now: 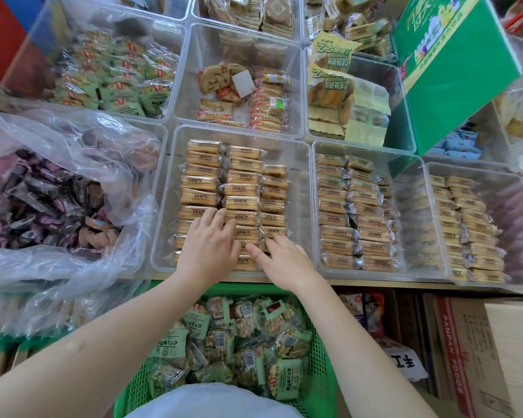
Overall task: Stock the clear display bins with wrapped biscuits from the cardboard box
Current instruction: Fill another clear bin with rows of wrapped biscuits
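A clear display bin (298, 188) in the front middle holds three rows of tan wrapped biscuits (239, 188) standing on edge. My left hand (210, 239) lies flat on the near end of the left and middle rows, fingers straight. My right hand (280, 256) presses on the near packets of the middle and right rows, thumb pointing left. Neither hand holds a packet. A cardboard box (477, 351) with red print stands at the lower right, below the counter edge.
Neighbouring clear bins (405, 206) to the right hold the same tan packets. A green basket (317, 351) of green-labelled snacks sits under my arms. A crumpled plastic bag (73, 182) of dark sweets fills the left bin. A green carton (453, 64) leans at the upper right.
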Demonstrator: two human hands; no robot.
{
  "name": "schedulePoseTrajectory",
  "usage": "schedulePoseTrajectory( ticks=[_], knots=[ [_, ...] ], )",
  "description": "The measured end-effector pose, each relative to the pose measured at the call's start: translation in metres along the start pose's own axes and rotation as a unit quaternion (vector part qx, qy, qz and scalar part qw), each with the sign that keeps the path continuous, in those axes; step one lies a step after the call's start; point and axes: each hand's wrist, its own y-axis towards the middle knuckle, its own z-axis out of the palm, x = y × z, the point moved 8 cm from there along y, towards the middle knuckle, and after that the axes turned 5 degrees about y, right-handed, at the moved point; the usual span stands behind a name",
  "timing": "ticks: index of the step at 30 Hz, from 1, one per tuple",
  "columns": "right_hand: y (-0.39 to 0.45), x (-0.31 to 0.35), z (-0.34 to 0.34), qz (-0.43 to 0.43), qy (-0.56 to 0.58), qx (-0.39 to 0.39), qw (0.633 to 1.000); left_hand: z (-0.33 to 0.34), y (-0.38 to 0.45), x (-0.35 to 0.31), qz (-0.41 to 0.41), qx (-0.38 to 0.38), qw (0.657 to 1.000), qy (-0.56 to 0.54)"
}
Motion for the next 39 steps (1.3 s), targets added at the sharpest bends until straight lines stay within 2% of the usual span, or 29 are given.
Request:
schedulePoseTrajectory(
  ticks=[4,14,21,28,33,39],
  knots=[
    [0.005,0.002,-0.006,0.012,0.008,0.009,1.0,0.001,0.0,0.0,0.003,-0.004,1.0,-0.008],
    [-0.009,-0.001,0.011,0.025,-0.067,0.117,0.991,0.0,0.0,0.0,0.003,-0.006,1.0,-0.002],
    [-0.007,0.0,0.004,0.055,-0.019,0.15,0.987,-0.001,0.0,0.0,0.004,-0.006,1.0,-0.004],
    [-0.034,-0.003,0.001,0.083,0.001,0.162,0.983,-0.001,-0.001,0.0,0.006,-0.01,1.0,-0.005],
    [-0.032,0.002,-0.006,0.099,0.022,0.14,0.985,-0.002,-0.001,0.0,0.006,-0.013,1.0,-0.012],
    [-0.015,-0.002,0.0,0.072,0.005,0.153,0.986,-0.002,-0.001,-0.001,0.005,-0.012,1.0,-0.013]
  ],
)
